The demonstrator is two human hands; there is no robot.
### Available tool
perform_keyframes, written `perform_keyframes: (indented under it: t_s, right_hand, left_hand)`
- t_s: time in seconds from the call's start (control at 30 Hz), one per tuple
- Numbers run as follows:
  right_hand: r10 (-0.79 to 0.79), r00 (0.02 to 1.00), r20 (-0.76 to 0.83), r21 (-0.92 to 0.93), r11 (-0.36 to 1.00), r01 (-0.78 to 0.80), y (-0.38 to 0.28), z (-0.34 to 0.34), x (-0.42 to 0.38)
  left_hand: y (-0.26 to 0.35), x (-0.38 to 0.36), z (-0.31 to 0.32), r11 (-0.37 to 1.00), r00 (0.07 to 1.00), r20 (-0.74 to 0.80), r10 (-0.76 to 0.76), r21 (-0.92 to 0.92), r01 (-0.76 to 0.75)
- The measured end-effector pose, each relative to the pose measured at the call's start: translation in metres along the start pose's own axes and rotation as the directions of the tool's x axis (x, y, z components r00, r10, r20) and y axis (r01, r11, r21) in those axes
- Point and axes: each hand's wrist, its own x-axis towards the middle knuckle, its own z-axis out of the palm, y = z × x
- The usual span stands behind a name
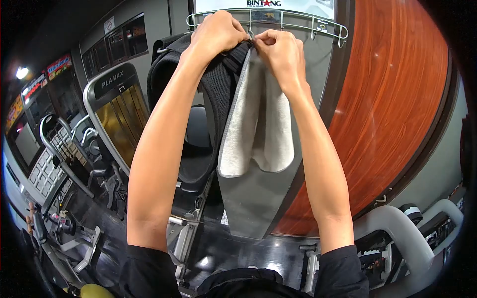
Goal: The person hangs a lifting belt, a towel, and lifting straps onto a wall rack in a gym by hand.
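Head view: left hand (222, 34) and right hand (284, 55), fingertips pinched together, hold towel (237, 131) top at rack (266, 17); belt (221, 92) hangs beside.

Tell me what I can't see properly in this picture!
All in the head view:
- The top of the cloth: partly hidden by the right hand.
- Part of the rack: behind the left hand.
- The yellow thing: cut off by the bottom edge, so I can't tell what it is.
- The round sign on the wall: too small to make out.
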Motion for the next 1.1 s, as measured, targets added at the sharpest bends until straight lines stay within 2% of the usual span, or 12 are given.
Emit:
perform_keyframes:
  t_s: [0.13,0.2,0.33,0.4,0.47,0.53,0.6,0.73,0.8,0.9,1.07,1.1]
  right_hand:
    - [-0.103,0.993,-0.05,-0.264,0.961,0.087,-0.009,-0.011,-0.017]
    - [-0.187,0.978,-0.09,-0.261,0.952,0.158,-0.005,-0.013,-0.024]
    - [-0.089,0.993,-0.083,-0.021,0.996,0.088,-0.009,-0.026,-0.047]
    - [0.098,0.993,0.062,0.326,0.939,-0.113,-0.012,-0.032,-0.065]
    - [0.103,0.992,0.07,0.417,0.9,-0.123,-0.021,-0.036,-0.085]
    - [0.204,0.938,0.28,0.674,0.654,-0.344,-0.028,-0.038,-0.106]
    - [0.205,0.914,0.35,0.755,0.516,-0.404,-0.031,-0.03,-0.129]
    - [0.264,0.867,0.423,0.709,0.5,-0.498,-0.046,-0.015,-0.193]
    - [0.265,0.816,0.514,0.708,0.407,-0.577,-0.053,0.0,-0.233]
    - [0.263,0.662,0.702,0.61,0.258,-0.75,-0.067,0.029,-0.286]
    - [0.233,0.364,0.902,0.29,0.297,-0.91,-0.071,0.096,-0.36]
    - [0.22,0.356,0.908,0.278,0.32,-0.906,-0.073,0.11,-0.372]
  left_hand:
    - [0.013,-0.029,-0.014,0.995,0.989,-0.149,-0.005,-0.101,-0.011]
    - [0.012,-0.046,-0.016,0.983,0.967,-0.241,0.079,-0.144,-0.116]
    - [0.023,-0.095,-0.033,0.911,0.86,-0.51,0.038,-0.336,-0.24]
    - [0.025,-0.13,-0.04,0.799,0.919,-0.36,-0.16,-0.594,-0.094]
    - [0.019,-0.161,-0.038,0.724,0.912,-0.33,-0.244,-0.688,-0.056]
    - [0.012,-0.197,-0.038,0.584,0.914,-0.187,-0.36,-0.81,0.064]
    - [-0.003,-0.23,-0.03,0.487,0.89,-0.157,-0.428,-0.87,0.08]
    - [-0.027,-0.296,-0.007,0.372,0.794,-0.094,-0.6,-0.912,0.173]
    - [-0.04,-0.331,0.011,0.333,0.723,-0.074,-0.687,-0.916,0.222]
    - [-0.066,-0.383,0.026,0.29,0.66,-0.016,-0.751,-0.906,0.308]
    - [-0.124,-0.473,0.026,0.343,0.466,-0.068,-0.882,-0.772,0.536]
    - [-0.133,-0.489,0.018,0.385,0.457,-0.095,-0.884,-0.701,0.6]
